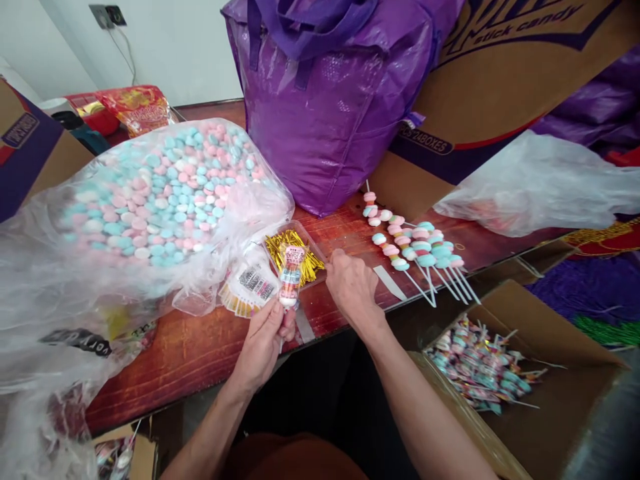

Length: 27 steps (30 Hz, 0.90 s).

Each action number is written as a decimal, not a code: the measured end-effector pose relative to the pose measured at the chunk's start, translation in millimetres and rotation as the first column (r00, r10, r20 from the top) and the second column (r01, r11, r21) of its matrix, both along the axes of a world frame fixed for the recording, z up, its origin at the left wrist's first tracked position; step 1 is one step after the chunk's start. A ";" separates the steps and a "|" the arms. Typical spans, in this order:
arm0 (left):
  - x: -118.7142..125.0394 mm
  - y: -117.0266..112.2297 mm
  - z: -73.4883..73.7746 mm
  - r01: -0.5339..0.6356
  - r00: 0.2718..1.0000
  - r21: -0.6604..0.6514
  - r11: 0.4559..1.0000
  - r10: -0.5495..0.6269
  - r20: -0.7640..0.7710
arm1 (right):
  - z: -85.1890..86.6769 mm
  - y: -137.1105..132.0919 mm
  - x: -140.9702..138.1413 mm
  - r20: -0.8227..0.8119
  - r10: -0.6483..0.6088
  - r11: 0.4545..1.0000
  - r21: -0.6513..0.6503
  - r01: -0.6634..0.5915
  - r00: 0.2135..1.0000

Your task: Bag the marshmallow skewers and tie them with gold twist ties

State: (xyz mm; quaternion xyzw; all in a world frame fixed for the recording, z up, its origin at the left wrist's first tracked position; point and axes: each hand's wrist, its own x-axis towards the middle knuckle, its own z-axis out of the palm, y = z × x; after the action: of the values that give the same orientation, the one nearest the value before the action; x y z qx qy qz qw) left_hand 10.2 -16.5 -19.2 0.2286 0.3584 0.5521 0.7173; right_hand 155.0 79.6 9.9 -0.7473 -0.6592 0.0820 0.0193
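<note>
My left hand (265, 340) is closed around the lower end of a candy skewer (291, 273) in a clear printed wrapper, which it holds upright above the table's front edge. Behind the skewer lies a clear plastic tray (320, 285) with gold twist ties (305, 250) in it. At the tray's right side, my right hand (353, 287) has its fingers curled together; what they pinch, if anything, is hidden. Fanned printed wrappers (250, 290) rest left of the tray. Several unwrapped pink, white and blue candy skewers (420, 248) lie on the table to the right.
A big clear bag of pastel candies (175, 193) covers the table's left. Behind the tray stands a purple bag (330, 107), beside a large cardboard box (480, 87). Below the table at right, an open carton (560, 373) holds wrapped skewers (480, 363).
</note>
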 end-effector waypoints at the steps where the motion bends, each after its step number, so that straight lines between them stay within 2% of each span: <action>1: -0.4 0.2 -0.2 0.015 1.000 0.007 1.000 -0.016 0.005 | -1.2 0.8 0.3 0.004 0.003 1.000 -0.002 -0.003 1.000; 6: -0.8 4.3 -3.0 0.007 1.000 0.006 1.000 -0.008 0.020 | -5.5 -0.7 9.6 -0.038 0.064 0.992 0.107 -0.060 0.997; 10: 2.8 8.1 -5.4 -0.117 0.993 -0.019 0.993 0.117 0.024 | -9.7 -4.7 19.2 -0.121 0.120 0.964 0.252 -0.086 0.985; 13: 3.5 9.8 -7.4 -0.199 0.980 -0.031 0.980 0.199 0.016 | -12.8 -8.5 23.2 -0.188 0.132 0.952 0.299 -0.072 0.973; 17: 2.1 11.8 -7.3 -0.242 0.970 -0.016 0.970 0.242 -0.015 | -11.2 -12.8 17.9 -0.154 0.132 0.973 0.209 -0.099 0.979; 23: 5.0 13.2 -3.6 -0.252 0.966 -0.014 0.968 0.250 -0.069 | -3.6 -11.0 -3.5 0.085 0.179 0.984 0.004 -0.180 0.980; 27: 6.1 12.3 -3.1 -0.256 0.966 -0.038 0.966 0.254 -0.047 | -2.9 -9.3 -7.8 0.123 0.208 0.978 -0.017 -0.208 0.970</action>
State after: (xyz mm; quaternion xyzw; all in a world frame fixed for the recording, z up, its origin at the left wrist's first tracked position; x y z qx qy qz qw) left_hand 16.3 -4.1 -22.3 0.1765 0.4117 0.6269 0.6375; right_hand 147.2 70.3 7.1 -0.6778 -0.7335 0.0382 -0.0321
